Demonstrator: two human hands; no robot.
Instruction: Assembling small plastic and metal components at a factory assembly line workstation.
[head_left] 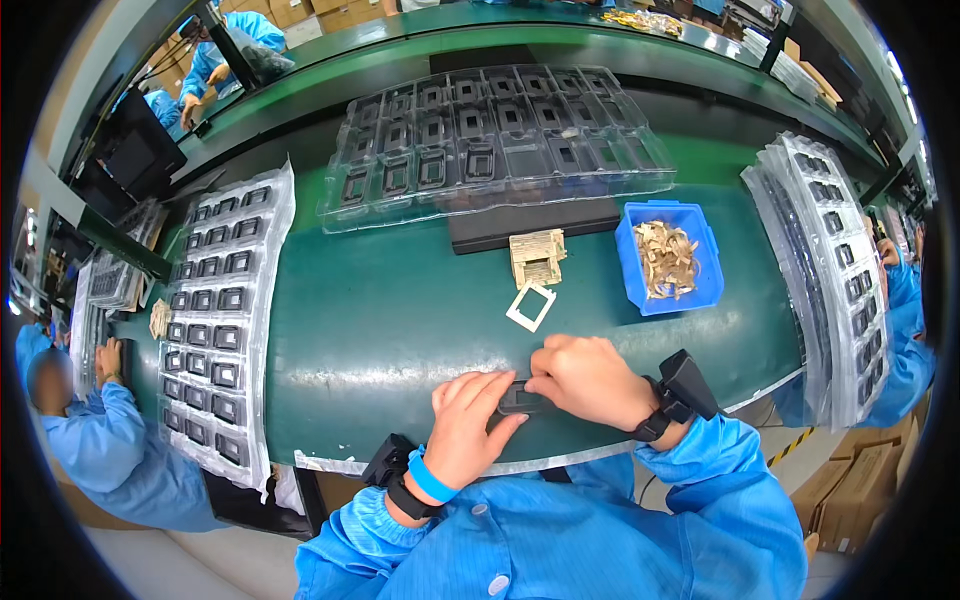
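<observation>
Head view, left tray: a clear tray of dark frame parts lies along the left of the green table; a sleeve swung wide could knock it.
Back tray: a clear tray with pockets, some filled, partly overhangs a dark block, so a bump might tip it.
Left hand: the left hand grips the left end of a dark frame piece between fingers and thumb.
Dark frame piece: near the front edge, between both hands; a loosened left grip could let it skid or drop.
Pale frame: a pale frame lies just below a pale stack, which a brush could topple.
Right hand: the right hand is curled, fingertips at the piece's right end; pinching or only pressing, I cannot tell. Too much force could mark it.
Blue bin: the blue bin holds tan scraps, which a knock might spill.
</observation>
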